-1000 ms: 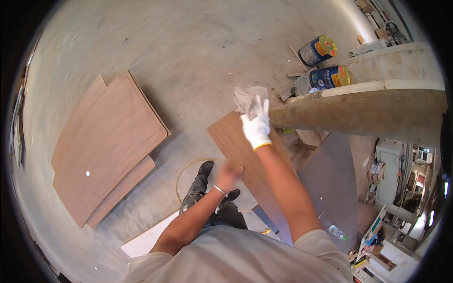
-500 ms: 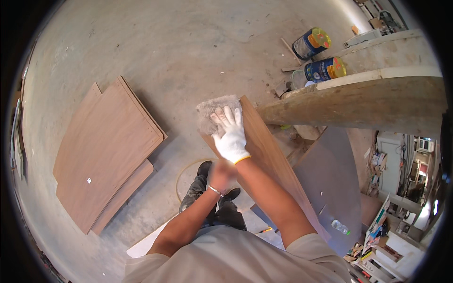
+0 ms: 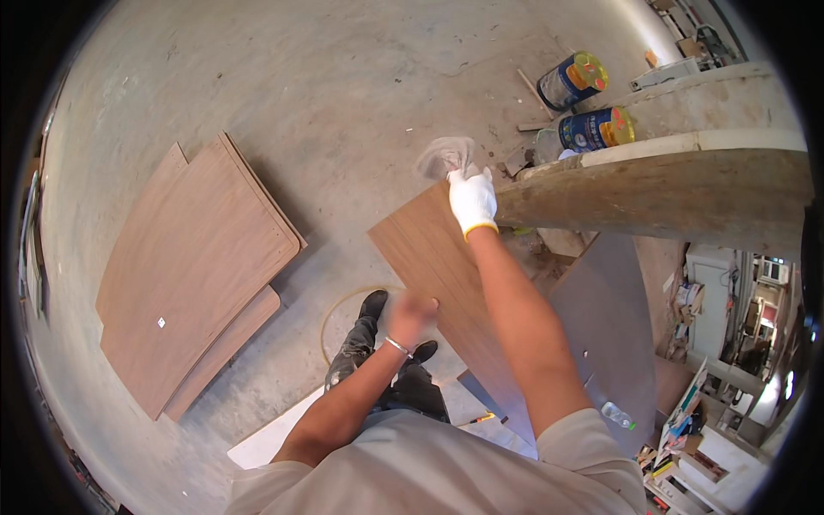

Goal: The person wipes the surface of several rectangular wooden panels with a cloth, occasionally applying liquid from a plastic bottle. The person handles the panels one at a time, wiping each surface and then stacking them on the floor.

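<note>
A long brown wood-grain board (image 3: 421,240) runs away in front of me, slanting to the far left. Gripped in my right hand (image 3: 474,204), which wears a white knit glove with a yellow cuff, is a greyish-beige fluffy cloth (image 3: 446,156). The cloth hangs at the board's far right corner, partly past its edge. My bare left hand (image 3: 414,318), with a bracelet at the wrist, is at the board's left edge. It is blurred, so its finger pose is unclear, though one fingertip seems to touch the edge.
Curved brown panels (image 3: 197,275) lie stacked on the floor at left. A grey panel (image 3: 601,326) with a clear plastic bottle (image 3: 616,415) is at right. Two blue-and-yellow cans (image 3: 596,129) stand by a thick wooden beam (image 3: 669,193). A hose (image 3: 330,313) curves near my feet.
My right hand has gone from the board's far left part to its far right corner, taking the cloth along; the flat, spread fingers are now closed on it. The left hand has barely moved.
</note>
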The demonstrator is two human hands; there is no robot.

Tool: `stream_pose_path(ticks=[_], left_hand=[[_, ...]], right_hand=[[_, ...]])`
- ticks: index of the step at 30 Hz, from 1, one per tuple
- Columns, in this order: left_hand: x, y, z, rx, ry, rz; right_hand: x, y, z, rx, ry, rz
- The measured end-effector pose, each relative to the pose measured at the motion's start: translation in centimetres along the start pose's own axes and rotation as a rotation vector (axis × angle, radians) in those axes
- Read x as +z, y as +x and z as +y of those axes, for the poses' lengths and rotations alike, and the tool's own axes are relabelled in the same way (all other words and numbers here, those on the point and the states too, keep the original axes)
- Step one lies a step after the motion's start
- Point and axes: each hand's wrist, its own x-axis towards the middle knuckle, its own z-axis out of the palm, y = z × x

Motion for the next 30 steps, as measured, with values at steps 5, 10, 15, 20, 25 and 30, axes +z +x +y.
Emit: stream_pose_path(ticks=[5, 10, 15, 20, 25, 30], left_hand=[[2.2, -2.7, 6.5, -0.079, -0.211, -0.009], [1.1, -2.2, 5.6, -0.084, -0.113, -0.055], [-0.9, -0.3, -1.6, 0.273, 0.032, -0.098], [1.3, 0.7, -0.6, 0.425, 0.201, 0.012], [-0.2, -1.0, 0.4, 0.462, 0.755, -0.079], [-0.1, -1.7, -0.3, 0.173, 0.327, -0.287]], right_hand=[[3.9, -2.3, 4.0, -0.379, 0.063, 0.285], [4.2, -6.2, 2.1, -0.495, 0.125, 0.094], [8.6, -13.9, -0.5, -0.863, -0.181, -0.189], [8.0, -14.0, 2.9, -1.022, 0.066, -0.256], [4.3, -16.1, 8.3, -0.894, 0.176, -0.402], [2.7, -18.6, 14.7, -0.816, 0.291, -0.214]])
